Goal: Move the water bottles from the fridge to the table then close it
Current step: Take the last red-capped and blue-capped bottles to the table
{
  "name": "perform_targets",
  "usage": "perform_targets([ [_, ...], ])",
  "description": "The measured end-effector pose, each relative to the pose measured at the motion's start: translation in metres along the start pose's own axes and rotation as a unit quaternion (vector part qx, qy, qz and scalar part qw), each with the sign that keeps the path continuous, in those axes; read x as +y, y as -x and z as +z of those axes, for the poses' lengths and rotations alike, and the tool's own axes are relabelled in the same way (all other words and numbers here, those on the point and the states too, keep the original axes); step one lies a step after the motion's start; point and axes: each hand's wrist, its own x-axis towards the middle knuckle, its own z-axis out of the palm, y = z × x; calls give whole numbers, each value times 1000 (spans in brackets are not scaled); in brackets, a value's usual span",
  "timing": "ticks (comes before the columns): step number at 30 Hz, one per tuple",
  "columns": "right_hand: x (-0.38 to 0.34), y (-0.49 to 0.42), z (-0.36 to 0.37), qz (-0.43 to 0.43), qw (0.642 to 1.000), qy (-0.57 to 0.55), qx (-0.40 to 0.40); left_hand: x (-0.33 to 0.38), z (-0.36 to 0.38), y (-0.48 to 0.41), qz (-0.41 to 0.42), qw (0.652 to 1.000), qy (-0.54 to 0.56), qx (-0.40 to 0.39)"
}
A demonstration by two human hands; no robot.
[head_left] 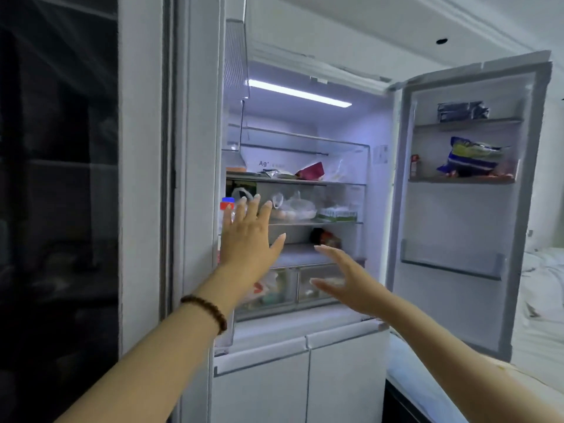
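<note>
The fridge (305,190) stands with both doors swung wide, its interior lit by a strip light (300,92) at the top. The right door (467,209) carries a blue and yellow packet (471,157) on its middle ledge and a dark packet (462,111) on the ledge above. Inside, the shelves hold a dark red packet (311,171), a clear bag of eggs (294,207) and a green and white carton (337,213); crisper drawers (293,288) sit at the bottom. The water bottles (227,206) stand in the left door's rack at the frame's left of the opening, showing as a blue cap and a red cap, mostly hidden behind the left hand (247,236). That hand is raised in front of them, palm forward, fingers spread, gripping nothing; whether it touches a bottle cannot be told. A bead bracelet (207,311) circles its wrist. The right hand (348,276) reaches toward the lower shelves, fingers loosely parted, empty. A white counter (427,370) lies at lower right
</note>
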Motion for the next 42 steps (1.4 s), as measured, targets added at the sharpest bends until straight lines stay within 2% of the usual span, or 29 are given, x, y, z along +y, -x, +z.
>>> perform_targets([
  [7, 60, -98, 10, -38, 997, -63, -26, -9, 54, -46, -157, 987, -21, 19],
  [13, 75, -199, 32, -116, 977, -168, -54, -23, 81, -66, -232, 968, -90, 26],
  [18, 72, -271, 67, -214, 933, -265, -118, -39, 107, -77, -290, 941, -176, 0],
  [21, 71, -303, 86, -276, 893, -315, -166, -43, 119, -83, -329, 925, -187, -3],
  [25, 68, -333, 99, -318, 844, -371, -221, -27, 121, -94, -393, 917, -74, 18],
  [29, 48, -348, 114, -321, 798, -436, -264, -20, 124, -103, -412, 907, -33, 78],
  [33, 28, -354, 130, -259, 755, -525, -295, -22, 131, -106, -419, 895, 11, 152],
  [39, 18, -352, 140, -246, 748, -567, -240, -25, 138, -108, -419, 874, 39, 242],
  [42, 24, -348, 139, -248, 728, -591, -242, -24, 143, -107, -433, 856, 55, 278],
])
